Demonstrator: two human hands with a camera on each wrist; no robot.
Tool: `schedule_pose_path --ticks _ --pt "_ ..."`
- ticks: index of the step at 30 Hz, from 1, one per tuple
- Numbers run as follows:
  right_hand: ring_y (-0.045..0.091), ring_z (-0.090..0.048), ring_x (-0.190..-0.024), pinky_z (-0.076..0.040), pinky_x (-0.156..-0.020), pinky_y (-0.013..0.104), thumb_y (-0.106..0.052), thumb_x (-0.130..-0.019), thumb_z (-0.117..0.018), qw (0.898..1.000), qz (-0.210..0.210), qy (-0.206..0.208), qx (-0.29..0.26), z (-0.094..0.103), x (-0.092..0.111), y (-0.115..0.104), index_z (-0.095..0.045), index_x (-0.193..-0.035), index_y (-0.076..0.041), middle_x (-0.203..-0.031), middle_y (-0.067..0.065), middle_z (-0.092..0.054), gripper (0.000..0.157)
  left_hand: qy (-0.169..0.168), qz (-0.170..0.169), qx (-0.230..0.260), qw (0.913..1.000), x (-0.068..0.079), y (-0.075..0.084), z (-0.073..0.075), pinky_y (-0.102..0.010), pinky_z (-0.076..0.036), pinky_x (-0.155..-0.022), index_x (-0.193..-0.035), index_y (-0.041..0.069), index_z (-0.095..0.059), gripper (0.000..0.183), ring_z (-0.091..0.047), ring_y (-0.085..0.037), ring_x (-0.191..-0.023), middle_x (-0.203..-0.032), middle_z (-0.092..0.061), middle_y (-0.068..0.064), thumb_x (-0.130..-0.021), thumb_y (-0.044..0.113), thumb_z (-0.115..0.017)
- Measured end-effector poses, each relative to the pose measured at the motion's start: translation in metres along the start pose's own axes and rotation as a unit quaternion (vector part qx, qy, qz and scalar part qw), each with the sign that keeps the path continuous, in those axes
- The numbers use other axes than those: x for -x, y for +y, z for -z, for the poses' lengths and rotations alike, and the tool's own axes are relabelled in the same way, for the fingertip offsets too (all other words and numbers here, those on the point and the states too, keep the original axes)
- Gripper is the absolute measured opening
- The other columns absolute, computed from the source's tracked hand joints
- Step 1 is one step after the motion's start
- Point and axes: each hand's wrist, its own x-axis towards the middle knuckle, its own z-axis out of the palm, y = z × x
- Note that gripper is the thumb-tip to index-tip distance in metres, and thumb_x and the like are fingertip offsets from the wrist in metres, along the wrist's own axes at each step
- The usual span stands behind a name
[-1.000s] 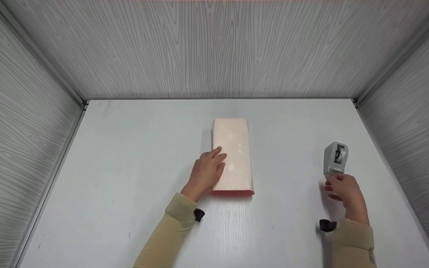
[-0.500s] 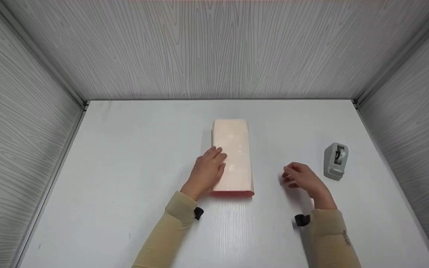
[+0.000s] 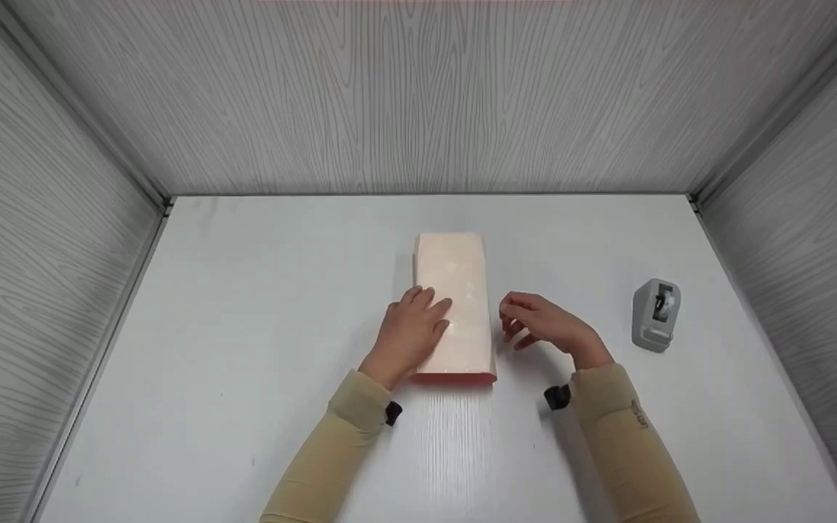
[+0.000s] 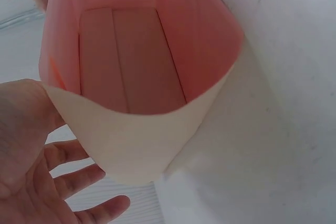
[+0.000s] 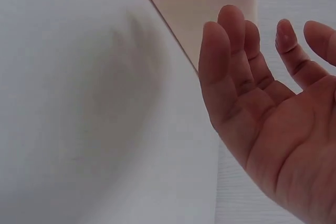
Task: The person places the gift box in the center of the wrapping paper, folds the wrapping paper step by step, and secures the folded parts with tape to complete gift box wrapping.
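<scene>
A sheet of paper (image 3: pixel 457 272), cream outside and pink inside, is wrapped as a flattened sleeve at the middle of the table. Inside its near end, the left wrist view shows a box end (image 4: pixel 142 61) with a seam down it. My left hand (image 3: pixel 407 334) rests across the sleeve's left side, fingers spread and pressing on top. Just off the right edge hovers my right hand (image 3: pixel 546 323), its fingers loosely bent. A glossy patch shows on one fingertip (image 5: pixel 286 35) in the right wrist view; I cannot tell whether it is clear tape.
A grey tape dispenser (image 3: pixel 655 316) stands on the right of the white table (image 3: pixel 244 312). Grey wood-grain panels (image 3: pixel 418 102) close in the back and both sides.
My right hand has left the tape dispenser and moved left to beside the paper sleeve. My left hand stays on the sleeve, its fingers reaching slightly further across.
</scene>
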Motion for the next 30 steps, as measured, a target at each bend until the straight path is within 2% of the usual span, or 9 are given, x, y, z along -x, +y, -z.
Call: schedule_pose_path --ticks 8,12,20,30 --pt "0.021 -0.051 -0.067 -0.051 -0.064 0.038 -0.029 -0.105 -0.045 0.998 0.014 -0.011 0.066 0.006 -0.025 -0.027 -0.058 -0.102 0.000 -0.075 0.007 -0.050 0.032 -0.015 0.016 -0.034 0.9992 -0.005 0.006 0.001 -0.050 -0.046 -0.092 -0.142 0.023 -0.052 0.042 -0.043 -0.032 -0.129 -0.136 -0.052 -0.010 -0.103 0.038 -0.047" --pt "0.018 -0.044 -0.061 -0.044 -0.061 0.037 -0.027 -0.105 -0.044 0.997 0.016 -0.020 0.077 0.009 -0.034 -0.037 -0.058 -0.103 0.003 -0.070 0.005 -0.045 0.033 -0.023 0.017 -0.041 0.9987 -0.008 0.009 0.002 -0.050 -0.046 -0.092 -0.144 0.025 -0.050 0.043 -0.043 -0.033 -0.128 -0.135 -0.052 -0.010 -0.103 0.039 -0.047" --pt "0.013 -0.038 -0.054 -0.040 -0.054 0.032 -0.026 -0.105 -0.043 0.993 0.010 -0.033 0.115 0.007 -0.049 -0.048 -0.059 -0.101 0.001 -0.070 0.005 -0.044 0.031 -0.024 0.017 -0.032 0.9991 -0.010 0.009 0.005 -0.050 -0.047 -0.088 -0.142 0.026 -0.053 0.041 -0.043 -0.034 -0.125 -0.136 -0.050 -0.012 -0.103 0.038 -0.049" --pt "0.011 -0.034 -0.050 -0.035 -0.050 0.031 -0.027 -0.104 -0.043 0.986 -0.007 -0.019 0.165 0.003 -0.057 -0.052 -0.063 -0.095 -0.002 -0.072 0.007 -0.047 0.032 -0.024 0.015 -0.034 0.9990 -0.013 0.009 0.006 -0.049 -0.048 -0.084 -0.141 0.025 -0.054 0.042 -0.044 -0.034 -0.120 -0.134 -0.051 -0.011 -0.101 0.039 -0.051"
